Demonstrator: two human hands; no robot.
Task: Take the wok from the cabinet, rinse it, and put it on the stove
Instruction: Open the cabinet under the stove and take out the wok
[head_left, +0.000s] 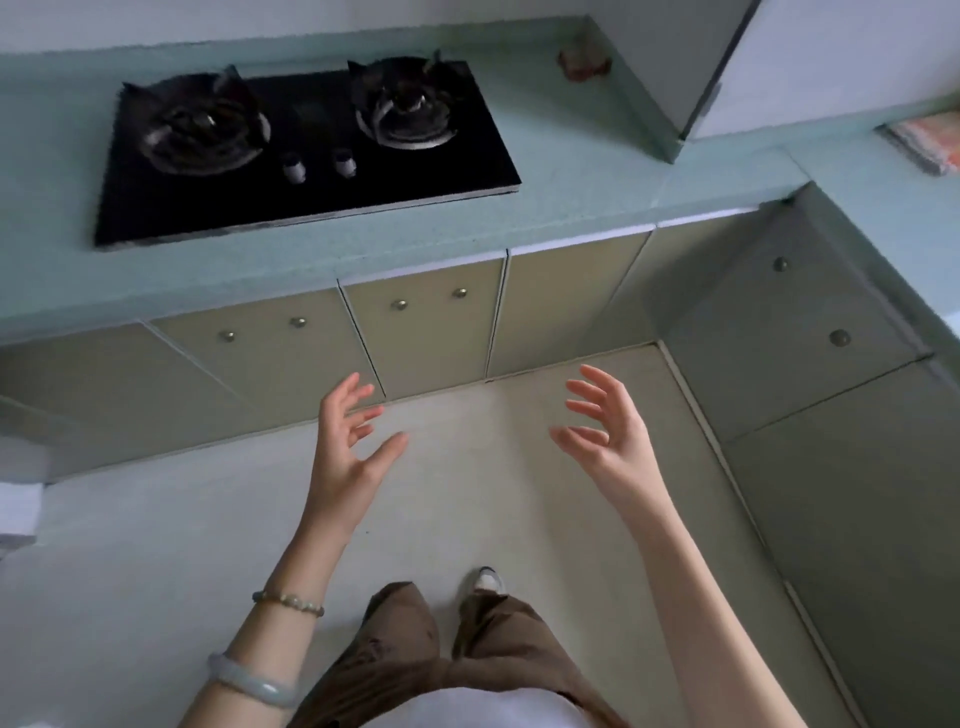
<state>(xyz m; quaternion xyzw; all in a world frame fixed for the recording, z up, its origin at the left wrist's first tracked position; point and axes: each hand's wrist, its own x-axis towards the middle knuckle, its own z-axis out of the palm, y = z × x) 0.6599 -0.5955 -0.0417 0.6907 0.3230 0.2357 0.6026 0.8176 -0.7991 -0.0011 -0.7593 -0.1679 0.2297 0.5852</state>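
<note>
At the bottom of the frame are brown trousers (395, 654) and the toe of a pale shoe (488, 579) on the light floor (156, 545). Both bare forearms reach forward from there. The left wrist carries a pale bangle (249, 680) and, a little further up, a thin bead bracelet (288, 603). The left hand (345, 447) is held in the air at mid-frame, palm turned inward, fingers spread and loosely bent, holding nothing. The right hand (610, 431) mirrors it, well apart, fingers splayed and empty too.

Beyond the hands a row of beige cabinet doors (426, 332) with small round knobs runs under the bench (571, 171), all closed, and a second run of doors (810, 312) turns the corner along the right of the frame. The wok is out of sight.

On the pale green bench, in the upper left, sits the black glass stove (306, 156), with a left burner (200, 127), a right burner (408, 106) and two knobs (294, 170) at its front edge; both burners are bare. In the far corner lies a small reddish thing (584, 63), too blurred to name, and a folded cloth (930, 140) rests at the upper right edge.
</note>
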